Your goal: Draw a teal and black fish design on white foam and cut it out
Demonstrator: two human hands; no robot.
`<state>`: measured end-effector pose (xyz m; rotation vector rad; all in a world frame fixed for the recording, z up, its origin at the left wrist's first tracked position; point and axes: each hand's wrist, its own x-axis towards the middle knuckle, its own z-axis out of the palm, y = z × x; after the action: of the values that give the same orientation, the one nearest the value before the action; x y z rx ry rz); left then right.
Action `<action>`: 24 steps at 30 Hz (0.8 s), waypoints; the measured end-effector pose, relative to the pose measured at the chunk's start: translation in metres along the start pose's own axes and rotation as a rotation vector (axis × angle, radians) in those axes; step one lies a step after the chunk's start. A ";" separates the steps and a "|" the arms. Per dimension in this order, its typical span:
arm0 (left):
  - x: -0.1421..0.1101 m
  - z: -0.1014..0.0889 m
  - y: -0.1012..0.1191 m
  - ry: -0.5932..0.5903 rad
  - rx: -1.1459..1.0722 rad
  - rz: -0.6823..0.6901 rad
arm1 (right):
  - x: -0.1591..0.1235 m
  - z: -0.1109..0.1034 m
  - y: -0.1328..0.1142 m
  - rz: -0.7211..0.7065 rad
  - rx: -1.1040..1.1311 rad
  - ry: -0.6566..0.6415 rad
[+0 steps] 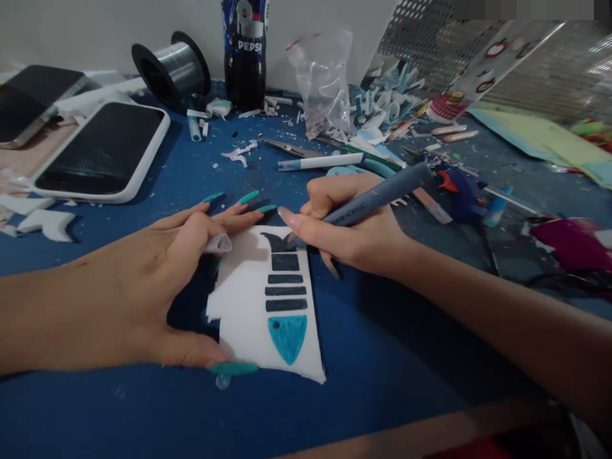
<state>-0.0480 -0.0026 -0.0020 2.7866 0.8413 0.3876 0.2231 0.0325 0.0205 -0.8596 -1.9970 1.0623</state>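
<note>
A white piece of sheet (243, 287) with a notched left edge lies on the blue table. On it is a fish drawing (285, 305) with a blue head, dark bars and a dark tail. My right hand (351, 226) is closed round a grey-blue acrylic marker (363, 201), its tip at the tail. My left hand (157, 287) is spread over the left side of the piece, thumb at the lower edge and fingertips near the upper one. One finger is bent, with a small whitish thing (220, 243) at its tip that I cannot make out.
Behind stand a Pepsi bottle (245, 57), a wire spool (172, 70) and a clear plastic bag (325, 83). A phone (102, 153) lies at left. A white pen (320, 161), pliers (291, 148), a glue gun (461, 194) and many scraps (392, 92) lie beyond my right hand.
</note>
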 end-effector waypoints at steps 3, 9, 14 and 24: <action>-0.002 0.000 -0.001 -0.013 0.004 -0.004 | 0.000 0.000 0.000 0.036 0.008 0.019; -0.004 -0.001 0.000 -0.020 0.013 -0.011 | 0.001 0.000 0.002 0.006 -0.040 0.116; -0.002 -0.001 0.001 -0.042 -0.077 -0.051 | 0.002 0.000 0.003 -0.040 -0.029 0.068; -0.005 0.003 0.000 -0.077 -0.189 -0.122 | 0.002 0.000 0.006 -0.104 -0.059 0.040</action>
<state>-0.0508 -0.0055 -0.0057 2.5456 0.9016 0.3189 0.2233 0.0361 0.0160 -0.7924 -2.0251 0.9248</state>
